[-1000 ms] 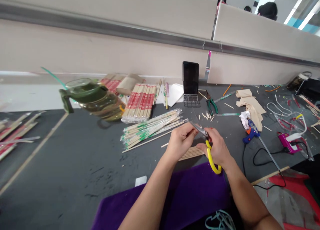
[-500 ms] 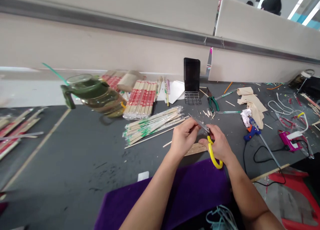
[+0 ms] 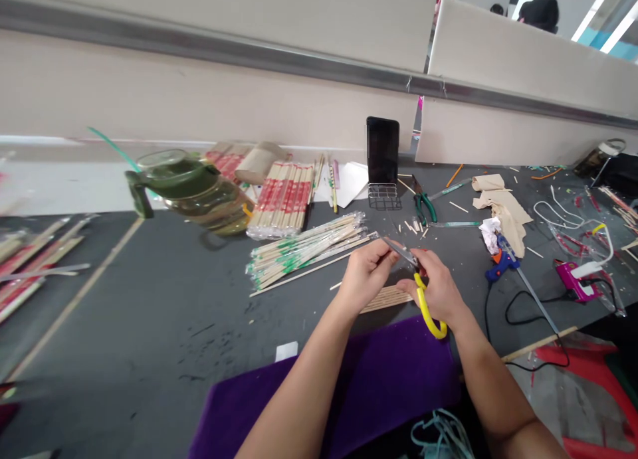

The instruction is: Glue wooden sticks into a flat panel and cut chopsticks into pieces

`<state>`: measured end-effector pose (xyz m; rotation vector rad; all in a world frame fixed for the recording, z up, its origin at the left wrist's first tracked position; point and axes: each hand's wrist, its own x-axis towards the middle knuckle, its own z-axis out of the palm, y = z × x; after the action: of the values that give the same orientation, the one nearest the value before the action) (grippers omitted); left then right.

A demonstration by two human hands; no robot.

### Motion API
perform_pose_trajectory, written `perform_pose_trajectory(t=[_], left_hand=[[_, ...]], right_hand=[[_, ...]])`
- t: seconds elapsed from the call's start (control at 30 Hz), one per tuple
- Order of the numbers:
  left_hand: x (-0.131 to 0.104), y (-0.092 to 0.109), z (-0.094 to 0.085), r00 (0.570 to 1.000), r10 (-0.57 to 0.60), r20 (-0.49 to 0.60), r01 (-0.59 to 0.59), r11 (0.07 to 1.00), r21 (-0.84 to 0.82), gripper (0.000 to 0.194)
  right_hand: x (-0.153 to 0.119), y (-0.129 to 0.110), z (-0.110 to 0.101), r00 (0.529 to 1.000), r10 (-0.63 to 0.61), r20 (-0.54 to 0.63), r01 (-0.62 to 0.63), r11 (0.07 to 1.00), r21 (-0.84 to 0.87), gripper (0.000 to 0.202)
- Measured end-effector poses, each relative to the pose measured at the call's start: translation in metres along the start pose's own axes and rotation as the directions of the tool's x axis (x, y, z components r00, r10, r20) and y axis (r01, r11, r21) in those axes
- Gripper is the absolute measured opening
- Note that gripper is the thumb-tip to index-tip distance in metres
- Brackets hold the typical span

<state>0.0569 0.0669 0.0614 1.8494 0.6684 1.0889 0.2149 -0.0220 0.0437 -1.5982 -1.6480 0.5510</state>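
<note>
Yellow-handled scissors (image 3: 427,309) lie in and below my right hand (image 3: 434,283), whose fingers are closed round them near the pivot. The blades point up and left toward my left hand (image 3: 367,273). That hand is pinched near the blade tips; what it holds is too small to make out. Under both hands, a flat row of thin wooden sticks (image 3: 386,299) lies on the grey table, partly covered. Left of my left hand is a pile of plastic-wrapped chopsticks with green print (image 3: 304,253).
A green-lidded jug (image 3: 199,190) and red-printed chopstick packs (image 3: 284,196) stand or lie at the back left. A phone (image 3: 383,150) leans on a wire stand. Pliers (image 3: 423,203), a blue glue gun (image 3: 502,266) and a pink power block (image 3: 578,281) are rightward. Purple cloth (image 3: 389,366) covers the front edge.
The scissors' blades and handle have shifted slightly, with the handle a little lower and to the right. Both hands stay in nearly the same place.
</note>
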Motion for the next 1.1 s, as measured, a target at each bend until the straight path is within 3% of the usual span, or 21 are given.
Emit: perform_pose_trajectory(t=[0.33,0.47,0.73,1.1], left_hand=[[-0.0021,-0.0054,0.0052,0.995,-0.078,-0.068,0.079,0.997,0.013,0.012],[-0.0016,-0.0067,0.0066,0.994,-0.013,-0.106,0.022,0.997,0.079,0.013],[-0.0018,-0.0058,0.0034,0.998,0.033,-0.052,-0.026,0.990,0.140,0.018],[-0.0011,-0.0025,0.0000,1.000,0.030,-0.001,-0.030,0.999,0.032,0.016]], right_hand=[[0.0018,-0.0025,0.0001,0.998,0.059,-0.006,-0.060,0.998,-0.026,0.032],[0.0021,-0.0012,0.0004,0.998,0.066,0.004,-0.066,0.997,-0.042,0.037],[0.0001,0.0022,-0.0010,0.999,0.007,0.031,-0.004,0.994,-0.106,0.057],[0.0008,0.0002,0.0007,1.000,-0.019,-0.008,0.018,0.996,-0.087,0.046]])
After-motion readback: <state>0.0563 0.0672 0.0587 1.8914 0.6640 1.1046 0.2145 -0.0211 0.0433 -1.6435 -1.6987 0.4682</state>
